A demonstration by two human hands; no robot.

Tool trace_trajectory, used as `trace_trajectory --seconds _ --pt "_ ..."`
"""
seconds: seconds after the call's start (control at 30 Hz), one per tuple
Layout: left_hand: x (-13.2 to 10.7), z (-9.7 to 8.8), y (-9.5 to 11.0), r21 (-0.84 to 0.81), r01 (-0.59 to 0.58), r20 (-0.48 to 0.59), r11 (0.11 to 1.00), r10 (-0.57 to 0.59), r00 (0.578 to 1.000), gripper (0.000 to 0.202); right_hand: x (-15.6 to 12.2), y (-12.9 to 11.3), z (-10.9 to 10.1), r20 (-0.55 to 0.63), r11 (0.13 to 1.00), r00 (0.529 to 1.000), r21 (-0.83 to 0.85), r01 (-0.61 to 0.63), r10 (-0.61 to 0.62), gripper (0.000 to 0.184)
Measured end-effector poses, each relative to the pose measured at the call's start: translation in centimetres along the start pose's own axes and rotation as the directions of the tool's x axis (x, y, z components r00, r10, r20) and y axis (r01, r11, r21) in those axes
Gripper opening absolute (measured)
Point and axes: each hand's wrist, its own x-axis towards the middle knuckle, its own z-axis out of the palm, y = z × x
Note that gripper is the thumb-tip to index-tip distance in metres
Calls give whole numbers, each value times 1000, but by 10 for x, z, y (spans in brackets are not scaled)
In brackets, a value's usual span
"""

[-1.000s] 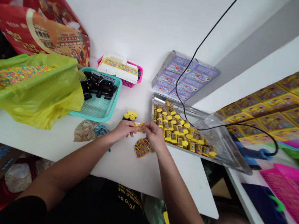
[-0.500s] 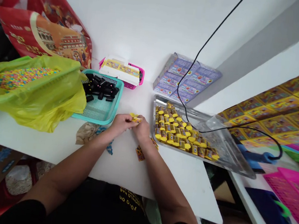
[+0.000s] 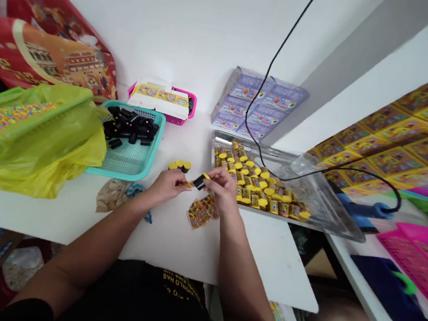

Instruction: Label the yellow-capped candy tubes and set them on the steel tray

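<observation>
Between the fingertips of my right hand [image 3: 223,188] is a small black tub with a yellow lid [image 3: 200,181], held tilted. My left hand [image 3: 166,186] pinches a small orange-yellow printed label [image 3: 186,184] close beside it. Behind my left hand stand a few black tubs with yellow lids [image 3: 179,165]. A spread pile of printed labels [image 3: 201,213] lies on the white table [image 3: 171,237], below the held tub. To the right, many yellow-lidded tubs wrapped in labels [image 3: 255,180] fill the left part of a metal tray [image 3: 331,220].
A teal basket [image 3: 125,168] holds black tubs, with a pink basket [image 3: 176,119] behind. Left is a yellow bag [image 3: 39,164] of coloured bits. Crumpled cloth [image 3: 111,195] lies near my left forearm. A black cable [image 3: 269,80] crosses the tray; purple boxes [image 3: 255,104] stand behind.
My hands have drawn apart; the right now shows a black tub, the left a label. The tubs behind my left hand and more of the label pile have come into view. The camera shifted slightly.
</observation>
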Motion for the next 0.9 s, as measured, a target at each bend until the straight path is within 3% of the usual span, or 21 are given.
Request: trace_trajectory --seconds 0.17,0.27,0.47,0.7,0.9 --pt "1 -2 4 14 -4 27 1000 3 1000 8 0 4 4 61 999 997 -31 -38 40 28" --pt "1 -2 6 -2 6 39 1000 -6 999 11 0 4 5 77 997 995 -38 -61 64 29" --pt "0 1 3 -161 55 50 985 -47 998 18 -2 3 12 -17 998 1000 -59 -3 2 27" --pt "0 2 8 -374 236 135 897 -199 971 27 -7 2 20 -72 996 997 -81 27 -33 29" --pt "-1 7 6 -462 306 194 833 -241 951 29 -8 1 24 -128 995 988 -69 77 -85 27"
